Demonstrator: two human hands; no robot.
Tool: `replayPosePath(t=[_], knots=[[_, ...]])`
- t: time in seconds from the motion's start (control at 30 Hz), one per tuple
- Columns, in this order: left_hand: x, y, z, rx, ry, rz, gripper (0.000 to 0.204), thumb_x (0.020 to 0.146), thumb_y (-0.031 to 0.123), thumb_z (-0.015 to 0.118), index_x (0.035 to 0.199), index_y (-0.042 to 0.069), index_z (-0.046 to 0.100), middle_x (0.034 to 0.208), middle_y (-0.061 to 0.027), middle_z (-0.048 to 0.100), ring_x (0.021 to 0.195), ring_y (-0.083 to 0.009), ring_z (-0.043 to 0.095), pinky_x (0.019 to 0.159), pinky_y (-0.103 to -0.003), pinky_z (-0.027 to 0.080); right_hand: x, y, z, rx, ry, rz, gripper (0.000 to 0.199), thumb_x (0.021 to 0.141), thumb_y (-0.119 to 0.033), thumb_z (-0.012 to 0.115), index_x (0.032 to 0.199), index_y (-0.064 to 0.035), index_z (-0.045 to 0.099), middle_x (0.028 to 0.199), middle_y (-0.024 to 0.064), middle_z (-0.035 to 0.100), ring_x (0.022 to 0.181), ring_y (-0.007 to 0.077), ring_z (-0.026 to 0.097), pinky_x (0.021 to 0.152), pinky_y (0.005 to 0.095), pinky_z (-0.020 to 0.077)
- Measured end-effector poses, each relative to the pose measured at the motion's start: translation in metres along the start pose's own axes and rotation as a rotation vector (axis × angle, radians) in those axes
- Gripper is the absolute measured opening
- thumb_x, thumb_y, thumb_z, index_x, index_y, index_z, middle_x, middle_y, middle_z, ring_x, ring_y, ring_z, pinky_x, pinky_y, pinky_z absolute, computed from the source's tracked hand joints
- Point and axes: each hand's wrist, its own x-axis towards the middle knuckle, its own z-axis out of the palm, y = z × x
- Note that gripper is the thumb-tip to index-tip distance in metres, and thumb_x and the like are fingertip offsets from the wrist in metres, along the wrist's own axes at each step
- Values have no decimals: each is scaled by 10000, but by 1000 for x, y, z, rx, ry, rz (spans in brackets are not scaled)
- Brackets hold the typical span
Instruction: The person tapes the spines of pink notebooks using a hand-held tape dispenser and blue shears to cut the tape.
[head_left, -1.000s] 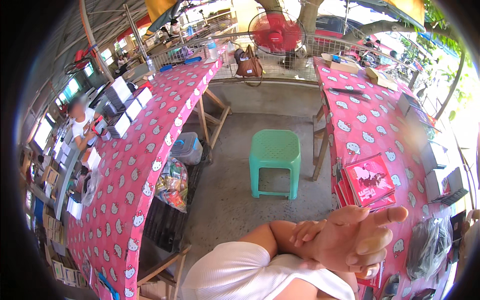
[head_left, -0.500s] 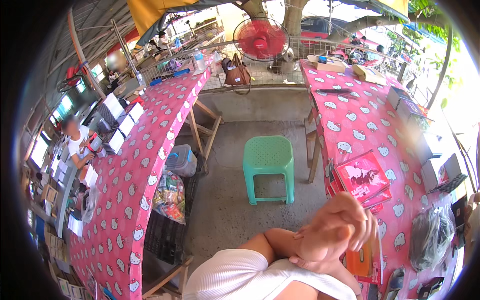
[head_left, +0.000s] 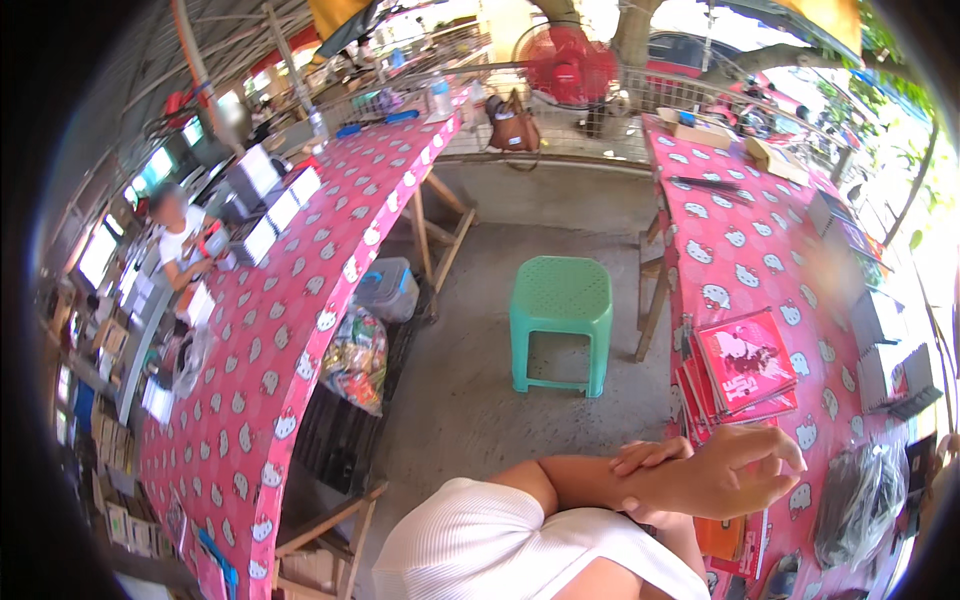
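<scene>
Nearest, at the lower edge, the person's arms cross over a white ribbed top (head_left: 480,545). One forearm runs from the middle out to the right and ends in a hand (head_left: 725,475) held above the near end of the right bench (head_left: 740,250), its fingers (head_left: 775,450) loosely curled with the thumb and forefinger tips close, pinching nothing that can be seen. Which arm this is cannot be told from the crossing. The other hand (head_left: 650,457) lies on that forearm near the wrist, fingers pressed together and flat on the skin, holding nothing.

Just beyond the curled hand, on the right bench, sits a stack of red booklets (head_left: 745,365), fanned slightly, near the bench's left edge. More orange and red booklets (head_left: 735,540) lie under and near the wrist. To the right of the hand lies a dark clear plastic bag (head_left: 860,500).

In the middle, on the concrete floor (head_left: 480,400), stands a green plastic stool (head_left: 560,320) between the two benches. Left of it, under the left bench (head_left: 300,330), are a clear lidded box (head_left: 388,288) and a bag of colourful packets (head_left: 352,358).

Both benches wear pink patterned cloths. Farther left, another person (head_left: 180,235) sits behind the left bench. At the far end stand a brown bag (head_left: 512,125) and a red fan (head_left: 565,65).
</scene>
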Motion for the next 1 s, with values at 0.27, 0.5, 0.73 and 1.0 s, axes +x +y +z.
replayPosePath(t=[0.27,0.5,0.73,1.0], knots=[[3,19,-5,-423,34,280,97,818,103,597,888,49,557,605,-17,523,524,-147,479,598,-309,389,-10,-35,39,-296,439,92,725,606,-224,862,1121,-22,393,953,151,587,874,244,583,864,400,464],[-12,-11,13,-1907,-340,-296,450,996,408,271,1147,83,543,600,-62,553,542,-183,552,811,-436,454,-24,-38,12,-57,98,107,772,610,-197,862,1176,-40,360,945,143,572,921,255,583,853,410,467],[-16,-29,29,-2050,-151,-564,418,976,445,342,1087,118,576,653,-70,588,554,-205,550,723,-402,470,-22,-30,-6,-9,13,116,789,627,-174,855,1223,-45,354,954,134,569,959,262,586,840,411,471],[-11,1,27,-1386,-147,-352,401,965,392,388,984,24,547,588,-104,573,503,-214,541,584,-342,469,-38,-55,-8,-90,-31,114,636,663,-133,813,1175,-5,459,950,115,613,901,254,613,803,371,482]])
